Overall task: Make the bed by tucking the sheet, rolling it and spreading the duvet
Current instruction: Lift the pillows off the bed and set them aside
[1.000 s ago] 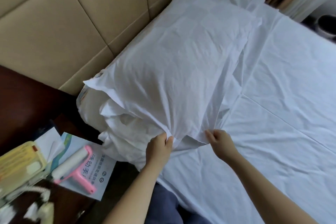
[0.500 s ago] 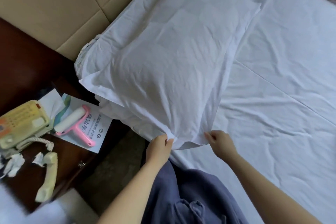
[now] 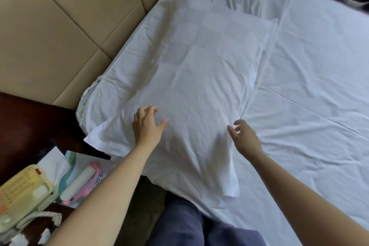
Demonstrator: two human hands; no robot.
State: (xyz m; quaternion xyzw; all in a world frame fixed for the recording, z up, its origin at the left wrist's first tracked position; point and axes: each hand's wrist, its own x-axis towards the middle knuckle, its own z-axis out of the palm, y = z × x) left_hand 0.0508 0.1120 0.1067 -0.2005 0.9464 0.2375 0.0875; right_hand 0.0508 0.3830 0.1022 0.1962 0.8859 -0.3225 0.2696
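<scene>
Over near end of pillow point(image 3: 199, 78): left hand point(image 3: 148, 124) loose, fingers spread, resting on pillowcase point(image 3: 225, 181), gripping nothing. Right hand point(image 3: 244, 136) splayed, empty, at pillow's edge; contact unclear. Pillow lies flat on sheet point(image 3: 309, 90), beside headboard point(image 3: 60, 36). Risk: slack pillowcase end overhangs bed edge, weight could drag pillow off. Pillowcase holds pillow.

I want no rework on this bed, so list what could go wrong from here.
1. The pillow overhangs the bed's near edge and neither the left hand nor the right hand grips it, so it may slide off.
2. Its corner juts toward the nightstand; sweeping it could knock the lint roller or telephone.
</scene>
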